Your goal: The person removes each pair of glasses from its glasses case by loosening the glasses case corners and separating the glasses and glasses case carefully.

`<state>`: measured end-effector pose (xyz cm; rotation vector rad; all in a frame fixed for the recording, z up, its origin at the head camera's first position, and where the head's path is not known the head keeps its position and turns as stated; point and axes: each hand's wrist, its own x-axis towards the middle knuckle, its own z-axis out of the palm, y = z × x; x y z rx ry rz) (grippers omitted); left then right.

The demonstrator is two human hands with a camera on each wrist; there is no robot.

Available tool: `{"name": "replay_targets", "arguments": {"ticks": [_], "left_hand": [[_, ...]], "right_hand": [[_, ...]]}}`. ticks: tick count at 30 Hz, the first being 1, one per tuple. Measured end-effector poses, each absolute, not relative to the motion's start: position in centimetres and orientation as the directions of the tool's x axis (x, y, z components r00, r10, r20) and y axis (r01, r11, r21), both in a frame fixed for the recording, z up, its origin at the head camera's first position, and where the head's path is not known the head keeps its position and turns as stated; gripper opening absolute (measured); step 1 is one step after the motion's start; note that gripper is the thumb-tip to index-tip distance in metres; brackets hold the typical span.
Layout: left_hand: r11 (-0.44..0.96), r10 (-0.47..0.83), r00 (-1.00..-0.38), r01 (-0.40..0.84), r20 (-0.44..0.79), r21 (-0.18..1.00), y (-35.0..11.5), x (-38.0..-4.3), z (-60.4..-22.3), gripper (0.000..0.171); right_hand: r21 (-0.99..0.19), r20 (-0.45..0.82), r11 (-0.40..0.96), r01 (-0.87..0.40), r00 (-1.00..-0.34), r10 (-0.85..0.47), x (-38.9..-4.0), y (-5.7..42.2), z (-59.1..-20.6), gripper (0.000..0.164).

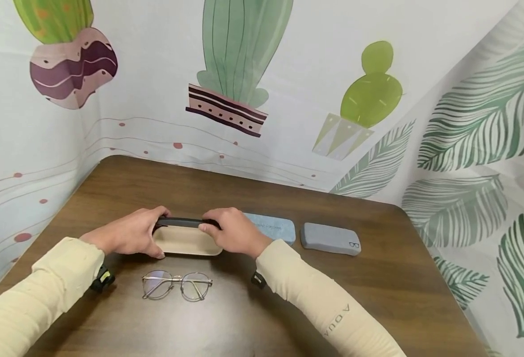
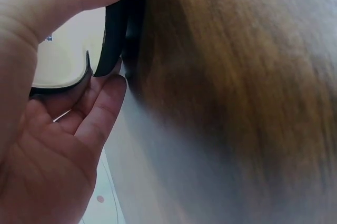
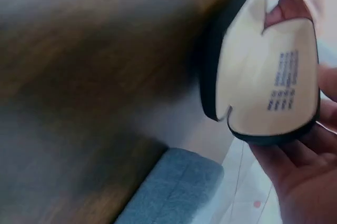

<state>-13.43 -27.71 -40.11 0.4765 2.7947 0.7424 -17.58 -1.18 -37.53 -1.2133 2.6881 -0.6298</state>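
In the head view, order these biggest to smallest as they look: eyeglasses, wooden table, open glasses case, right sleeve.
1. Wooden table
2. Right sleeve
3. Open glasses case and eyeglasses: too alike to rank; case ends covered.

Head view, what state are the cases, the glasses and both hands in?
Dark case: open, its inside showing.
Left hand: gripping the dark case's left end.
Right hand: gripping its right end.
Glasses: lying on the table, temples apparently folded.
Blue case: looks closed, partly hidden.
Gray case: looks closed.
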Motion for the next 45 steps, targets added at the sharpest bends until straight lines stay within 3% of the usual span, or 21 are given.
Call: {"name": "replay_targets", "arguments": {"ticks": [7,17,28,45], "left_hand": [[0.819,0.362,-0.925,0.255,-0.118,0.514,-27.8,-13.5,-40.0,0.092],[0.813,0.37,-0.915,0.233,-0.163,0.534,-27.7,-13.3,-39.9,0.09],[0.788,0.401,-0.91,0.283,-0.107,0.547,-27.9,-12.9,-40.1,0.082],[0.755,0.456,-0.888,0.357,-0.05,0.55,-27.9,-13.1,-40.2,0.076]], "right_hand": [[-0.517,-0.151,0.63,-0.579,-0.663,-0.733,-18.9,-1.5,-37.1,0.042],[-0.583,-0.265,0.637,-0.503,-0.624,-0.735,-20.0,-2.0,-36.6,0.043],[-0.555,-0.18,0.589,-0.587,-0.607,-0.774,-19.7,-2.3,-36.6,0.04],[-0.489,-0.185,0.627,-0.606,-0.63,-0.754,-18.5,-2.3,-36.6,0.044]]}}
